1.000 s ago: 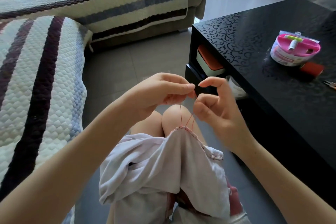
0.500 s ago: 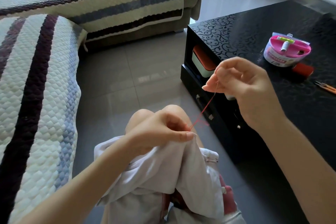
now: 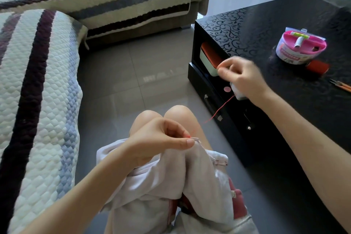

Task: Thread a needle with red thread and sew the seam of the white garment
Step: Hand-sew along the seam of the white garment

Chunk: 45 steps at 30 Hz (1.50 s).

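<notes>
The white garment (image 3: 167, 180) lies draped over my knees. My left hand (image 3: 161, 138) pinches its seam edge between thumb and forefinger, just in front of the knees. A red thread (image 3: 220, 109) runs taut from that seam up and to the right. My right hand (image 3: 241, 78) is raised in front of the black table's edge, fingers curled and pinching the thread's far end. The needle is too small and blurred to make out.
A black patterned table (image 3: 284, 21) stands at the right with a pink sewing kit (image 3: 301, 47), a red thread spool (image 3: 318, 67) and small scissors (image 3: 341, 85). A striped quilted sofa (image 3: 38, 81) fills the left. Grey tiled floor lies between them.
My right hand has pulled away from the left, up and to the right, drawing the red thread out taut. My left hand dropped down onto the garment's seam.
</notes>
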Available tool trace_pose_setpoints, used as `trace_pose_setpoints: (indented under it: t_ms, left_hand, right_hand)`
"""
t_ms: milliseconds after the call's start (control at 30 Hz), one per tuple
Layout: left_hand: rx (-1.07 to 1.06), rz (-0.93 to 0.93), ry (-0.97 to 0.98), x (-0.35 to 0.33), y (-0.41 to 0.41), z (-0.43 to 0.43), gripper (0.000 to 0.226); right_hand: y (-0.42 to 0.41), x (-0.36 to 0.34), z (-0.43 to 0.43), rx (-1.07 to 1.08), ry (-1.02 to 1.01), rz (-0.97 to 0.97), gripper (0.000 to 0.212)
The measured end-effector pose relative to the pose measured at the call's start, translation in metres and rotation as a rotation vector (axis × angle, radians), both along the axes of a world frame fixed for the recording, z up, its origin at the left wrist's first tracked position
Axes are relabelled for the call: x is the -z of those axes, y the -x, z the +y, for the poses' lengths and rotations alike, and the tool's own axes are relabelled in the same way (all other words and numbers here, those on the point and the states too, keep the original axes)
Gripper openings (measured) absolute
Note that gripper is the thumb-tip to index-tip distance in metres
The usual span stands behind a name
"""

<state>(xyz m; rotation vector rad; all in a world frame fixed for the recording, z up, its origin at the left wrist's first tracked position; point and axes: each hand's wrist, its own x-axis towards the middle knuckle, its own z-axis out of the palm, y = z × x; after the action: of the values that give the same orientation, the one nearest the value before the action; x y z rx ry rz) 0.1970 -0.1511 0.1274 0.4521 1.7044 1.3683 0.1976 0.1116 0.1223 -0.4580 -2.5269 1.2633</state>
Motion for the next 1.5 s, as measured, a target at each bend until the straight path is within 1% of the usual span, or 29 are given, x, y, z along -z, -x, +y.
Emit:
trace_pose_setpoints:
  t_ms: [67, 133, 167, 233, 300, 400, 467, 533, 633, 767, 867, 967, 1000, 1100, 1167, 1267, 1500]
  left_hand:
    - [0.001, -0.001, -0.006, -0.001, 0.000, 0.000, 0.011]
    - [0.012, -0.008, -0.008, -0.001, 0.001, 0.000, 0.010]
    - [0.018, -0.010, -0.010, -0.002, 0.001, 0.000, 0.010]
    - [0.030, -0.001, -0.007, -0.002, 0.001, 0.001, 0.009]
    - [0.043, 0.017, -0.003, -0.003, 0.000, 0.001, 0.008]
    - [0.060, 0.046, 0.014, -0.004, -0.002, 0.001, 0.008]
    - [0.078, 0.065, 0.040, -0.006, -0.003, 0.000, 0.009]
    - [0.094, 0.110, 0.072, -0.007, -0.006, 0.000, 0.014]
    - [0.104, 0.157, 0.108, -0.007, -0.008, 0.000, 0.022]
    - [0.090, 0.121, 0.130, -0.006, -0.008, -0.001, 0.020]
    - [0.056, 0.094, 0.124, -0.003, -0.007, -0.002, 0.023]
    - [0.050, 0.032, 0.092, -0.001, -0.005, -0.005, 0.018]
    - [0.049, 0.015, 0.082, 0.000, -0.004, -0.007, 0.017]
    - [0.054, -0.016, 0.059, 0.002, -0.002, -0.010, 0.011]
    - [0.056, -0.043, 0.049, 0.005, -0.001, -0.010, 0.006]
    - [0.054, -0.070, 0.035, 0.006, -0.001, -0.010, 0.005]
    - [0.071, -0.080, 0.028, 0.007, 0.000, -0.010, 0.005]
  right_hand:
    - [-0.018, -0.004, -0.025, -0.329, 0.117, -0.152, 0.017]
    - [-0.034, -0.005, -0.044, -0.583, 0.197, -0.291, 0.018]
    - [-0.041, -0.003, -0.051, -0.670, 0.203, -0.325, 0.019]
    - [-0.050, 0.001, -0.061, -0.756, 0.217, -0.342, 0.023]
    - [-0.054, 0.002, -0.067, -0.752, 0.264, -0.322, 0.024]
    - [-0.058, -0.004, -0.071, -0.722, 0.296, -0.246, 0.017]
    - [-0.059, -0.008, -0.070, -0.727, 0.295, -0.212, 0.017]
    - [-0.060, -0.011, -0.070, -0.737, 0.273, -0.196, 0.019]
    - [-0.063, -0.013, -0.073, -0.716, 0.237, -0.150, 0.018]
    - [-0.064, -0.005, -0.076, -0.597, 0.226, -0.067, 0.020]
    - [-0.067, 0.002, -0.078, -0.568, 0.175, -0.047, 0.016]
    - [-0.073, 0.009, -0.074, -0.581, 0.276, -0.078, 0.023]
    - [-0.076, 0.012, -0.073, -0.575, 0.295, -0.087, 0.020]
    - [-0.083, 0.019, -0.074, -0.578, 0.203, -0.086, 0.005]
    - [-0.084, 0.023, -0.077, -0.593, 0.143, -0.085, 0.005]
    - [-0.083, 0.027, -0.080, -0.595, 0.081, -0.079, 0.007]
    - [-0.082, 0.028, -0.084, -0.616, 0.086, -0.050, 0.008]
